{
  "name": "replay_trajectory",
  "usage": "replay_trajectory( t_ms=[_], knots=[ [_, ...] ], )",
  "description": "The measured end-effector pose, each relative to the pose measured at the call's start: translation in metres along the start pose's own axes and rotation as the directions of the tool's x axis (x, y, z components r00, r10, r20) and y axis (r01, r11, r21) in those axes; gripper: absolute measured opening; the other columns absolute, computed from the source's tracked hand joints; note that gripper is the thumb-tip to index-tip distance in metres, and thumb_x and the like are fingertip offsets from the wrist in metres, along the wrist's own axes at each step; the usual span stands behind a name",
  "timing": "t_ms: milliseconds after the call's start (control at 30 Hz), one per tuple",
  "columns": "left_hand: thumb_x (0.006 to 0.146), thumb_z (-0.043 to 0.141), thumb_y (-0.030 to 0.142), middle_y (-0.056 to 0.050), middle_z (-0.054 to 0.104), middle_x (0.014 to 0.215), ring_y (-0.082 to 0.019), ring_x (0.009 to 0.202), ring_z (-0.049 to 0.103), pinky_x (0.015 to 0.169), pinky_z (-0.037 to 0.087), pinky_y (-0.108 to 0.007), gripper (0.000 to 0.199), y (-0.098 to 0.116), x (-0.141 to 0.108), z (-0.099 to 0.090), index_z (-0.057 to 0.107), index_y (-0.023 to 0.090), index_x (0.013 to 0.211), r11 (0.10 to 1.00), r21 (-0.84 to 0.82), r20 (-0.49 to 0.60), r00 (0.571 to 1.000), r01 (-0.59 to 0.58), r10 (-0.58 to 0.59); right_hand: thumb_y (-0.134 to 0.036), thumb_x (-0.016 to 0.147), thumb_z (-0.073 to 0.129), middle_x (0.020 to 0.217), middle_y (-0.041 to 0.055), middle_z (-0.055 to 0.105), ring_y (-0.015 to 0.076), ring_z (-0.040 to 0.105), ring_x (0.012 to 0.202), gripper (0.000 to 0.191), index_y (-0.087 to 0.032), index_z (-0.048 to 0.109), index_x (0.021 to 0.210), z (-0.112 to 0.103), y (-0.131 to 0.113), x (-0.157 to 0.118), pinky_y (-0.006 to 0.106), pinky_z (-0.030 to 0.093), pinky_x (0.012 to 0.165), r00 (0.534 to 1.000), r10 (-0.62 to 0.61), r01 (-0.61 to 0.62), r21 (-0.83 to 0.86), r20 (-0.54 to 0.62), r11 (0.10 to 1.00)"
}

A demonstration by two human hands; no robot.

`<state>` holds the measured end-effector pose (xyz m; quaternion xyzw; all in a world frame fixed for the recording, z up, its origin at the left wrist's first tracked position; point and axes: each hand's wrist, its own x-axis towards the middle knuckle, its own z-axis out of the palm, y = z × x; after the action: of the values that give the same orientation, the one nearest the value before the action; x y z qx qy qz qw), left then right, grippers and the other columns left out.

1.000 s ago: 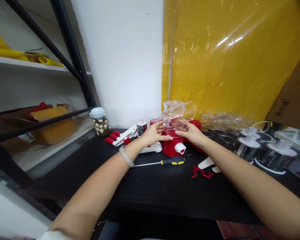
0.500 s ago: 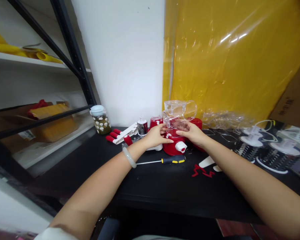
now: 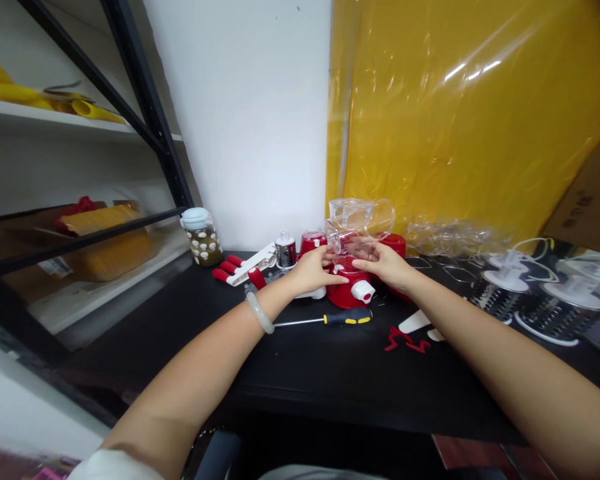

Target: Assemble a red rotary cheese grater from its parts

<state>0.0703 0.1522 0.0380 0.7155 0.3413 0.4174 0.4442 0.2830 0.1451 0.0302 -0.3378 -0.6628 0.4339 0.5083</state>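
A clear plastic part with a wide round mouth sits on top of a red base with a white knob. My left hand is curled round the left side of the clear part's lower end, thumb toward the red base. On the right side, my right hand grips the same part low down, its far fingers seen partly through the plastic. In front of the base lies a screwdriver with a dark blue and yellow handle.
White handles with red ends, a small grater drum and a jar stand left. Red strips, white pieces and larger drums lie right. A shelf borders the left.
Both hands keep nearly the same hold on the clear part. The whole view has shifted very slightly; nothing else has visibly moved.
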Motion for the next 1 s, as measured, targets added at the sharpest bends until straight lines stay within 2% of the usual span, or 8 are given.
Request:
replay_trajectory(
  t_ms=[133, 333, 600, 867, 1000],
  knots=[
    [0.047, 0.094, 0.019, -0.018, 0.065, 0.119, -0.03, 0.112, 0.064, 0.099, 0.05, -0.052, 0.089, 0.001, -0.001, 0.0, 0.054, 0.013, 0.126, 0.999, 0.048, -0.001, 1.0, 0.002, -0.002, -0.031, 0.066, 0.083, 0.13, 0.0108, 0.063, 0.0253, 0.059, 0.124, 0.064, -0.023, 0.055, 0.123, 0.001, -0.001, 0.0, 0.049, 0.04, 0.113, 1.0, -0.008, 0.008, -0.011, 0.008, 1.0],
    [0.052, 0.093, 0.026, -0.015, 0.069, 0.113, -0.028, 0.109, 0.066, 0.1, 0.05, -0.049, 0.08, 0.003, -0.005, 0.003, 0.056, 0.015, 0.122, 0.995, 0.072, 0.045, 0.997, -0.066, 0.063, -0.032, 0.068, 0.082, 0.131, 0.0107, 0.062, 0.0249, 0.058, 0.125, 0.063, -0.023, 0.054, 0.124, -0.001, -0.004, 0.0, 0.049, 0.039, 0.114, 0.999, -0.005, 0.006, -0.051, 0.038, 0.999],
    [0.056, 0.09, 0.031, -0.016, 0.068, 0.117, -0.029, 0.11, 0.066, 0.098, 0.052, -0.047, 0.069, 0.006, -0.009, 0.008, 0.058, 0.015, 0.115, 0.972, 0.193, -0.001, 0.991, -0.13, 0.133, -0.027, 0.068, 0.082, 0.134, 0.0118, 0.061, 0.0259, 0.058, 0.125, 0.059, -0.022, 0.056, 0.121, -0.002, -0.01, -0.001, 0.05, 0.04, 0.113, 0.998, 0.031, -0.03, -0.018, 0.051, 0.999],
    [0.058, 0.09, 0.029, -0.017, 0.068, 0.118, -0.03, 0.11, 0.066, 0.1, 0.051, -0.05, 0.07, 0.008, -0.009, 0.008, 0.058, 0.014, 0.118, 0.972, 0.193, 0.01, 0.991, -0.135, 0.135, -0.026, 0.066, 0.083, 0.135, 0.0127, 0.061, 0.0258, 0.057, 0.127, 0.063, -0.021, 0.055, 0.123, -0.003, -0.011, -0.003, 0.05, 0.04, 0.112, 0.995, 0.081, -0.084, 0.061, 0.05, 0.995],
    [0.054, 0.092, 0.026, -0.017, 0.067, 0.121, -0.031, 0.114, 0.064, 0.102, 0.049, -0.051, 0.079, 0.009, -0.01, 0.008, 0.057, 0.016, 0.124, 0.975, 0.179, -0.005, 0.991, -0.129, 0.132, -0.027, 0.064, 0.085, 0.132, 0.0123, 0.062, 0.0266, 0.059, 0.124, 0.062, -0.021, 0.057, 0.12, -0.004, -0.01, -0.003, 0.05, 0.04, 0.112, 0.998, 0.063, -0.064, 0.066, 0.015, 0.996]
  ],
)
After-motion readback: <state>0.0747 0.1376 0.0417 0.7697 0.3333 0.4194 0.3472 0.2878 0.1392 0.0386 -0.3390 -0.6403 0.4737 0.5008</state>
